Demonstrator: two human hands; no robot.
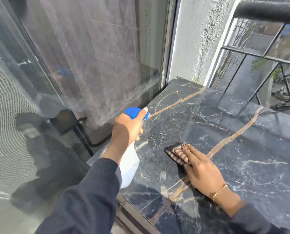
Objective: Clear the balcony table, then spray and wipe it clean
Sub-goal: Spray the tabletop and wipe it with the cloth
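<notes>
The left hand (127, 127) grips a white spray bottle with blue trigger head (129, 168) over the dark veined marble tabletop's (242, 149) left edge; the right hand (202, 168) lies flat, pressing a striped brown cloth (177, 153) mid-tabletop. Mist could hit the glass door (90, 65) if aimed carelessly.

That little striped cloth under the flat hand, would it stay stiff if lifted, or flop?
The brown striped cloth would probably flop: it lies folded and creased. It likely weighs little, being thin. Under the right hand it should slide easily on the polished dark marble tabletop.

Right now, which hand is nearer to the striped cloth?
Right. The right hand presses flat on the striped cloth; the left hand grips the spray bottle off to the cloth's left, apart from it.
</notes>
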